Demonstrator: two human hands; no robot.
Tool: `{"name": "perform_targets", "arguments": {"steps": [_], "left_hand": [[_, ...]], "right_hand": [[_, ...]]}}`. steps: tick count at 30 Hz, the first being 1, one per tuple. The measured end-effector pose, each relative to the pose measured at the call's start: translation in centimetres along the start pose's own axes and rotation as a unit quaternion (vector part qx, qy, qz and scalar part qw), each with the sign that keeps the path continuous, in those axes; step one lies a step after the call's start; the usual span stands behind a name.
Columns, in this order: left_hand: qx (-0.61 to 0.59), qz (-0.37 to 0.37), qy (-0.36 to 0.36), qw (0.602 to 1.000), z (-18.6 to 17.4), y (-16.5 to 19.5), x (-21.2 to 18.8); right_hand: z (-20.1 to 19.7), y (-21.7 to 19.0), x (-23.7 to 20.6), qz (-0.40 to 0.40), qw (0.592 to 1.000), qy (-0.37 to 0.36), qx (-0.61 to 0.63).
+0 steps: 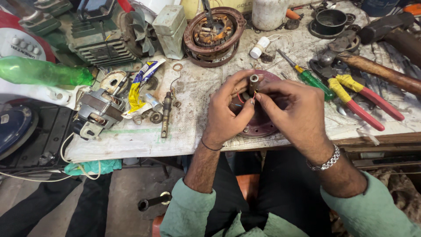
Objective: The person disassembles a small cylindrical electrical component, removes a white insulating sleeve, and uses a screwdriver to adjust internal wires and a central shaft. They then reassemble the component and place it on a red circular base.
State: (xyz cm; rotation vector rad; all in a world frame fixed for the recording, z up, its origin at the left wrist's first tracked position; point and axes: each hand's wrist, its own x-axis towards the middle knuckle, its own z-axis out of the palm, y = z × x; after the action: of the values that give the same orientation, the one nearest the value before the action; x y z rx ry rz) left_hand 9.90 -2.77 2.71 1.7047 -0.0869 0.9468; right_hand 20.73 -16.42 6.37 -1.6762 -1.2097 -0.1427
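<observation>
Sage-green sleeves pushed up both forearms. Thin black band on left wrist [212,146]. Silver chain bracelet on right wrist [325,161]; dark trousers.

round maroon motor housing [263,125], upright shaft [254,82]

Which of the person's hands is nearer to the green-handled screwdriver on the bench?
Right. The right hand sits just beside the green-handled screwdriver, below its handle; the left hand lies farther off, across the round maroon motor part.

A worn tabletop [144,140] covered with a stained white sheet stands over a dusty grey concrete floor [127,184], evenly lit by soft light.
</observation>
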Motion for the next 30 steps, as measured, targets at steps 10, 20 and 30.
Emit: {"name": "perform_targets", "arguments": {"steps": [10, 20, 30], "left_hand": [[-0.001, 0.005, 0.003, 1.0, 0.1, -0.1, -0.1], [0.004, 0.003, 0.002, 1.0, 0.0, -0.1, -0.1], [0.027, 0.012, 0.004, 1.0, -0.1, -0.5, -0.1]], "right_hand": [[0.4, -0.5, -0.5, -0.054, 0.997, 0.024, -0.048], [0.6, 0.1, -0.6, -0.033, 0.999, 0.04, 0.001], [0.9, 0.3, -0.2, 0.058, 0.989, 0.027, 0.135]]}}
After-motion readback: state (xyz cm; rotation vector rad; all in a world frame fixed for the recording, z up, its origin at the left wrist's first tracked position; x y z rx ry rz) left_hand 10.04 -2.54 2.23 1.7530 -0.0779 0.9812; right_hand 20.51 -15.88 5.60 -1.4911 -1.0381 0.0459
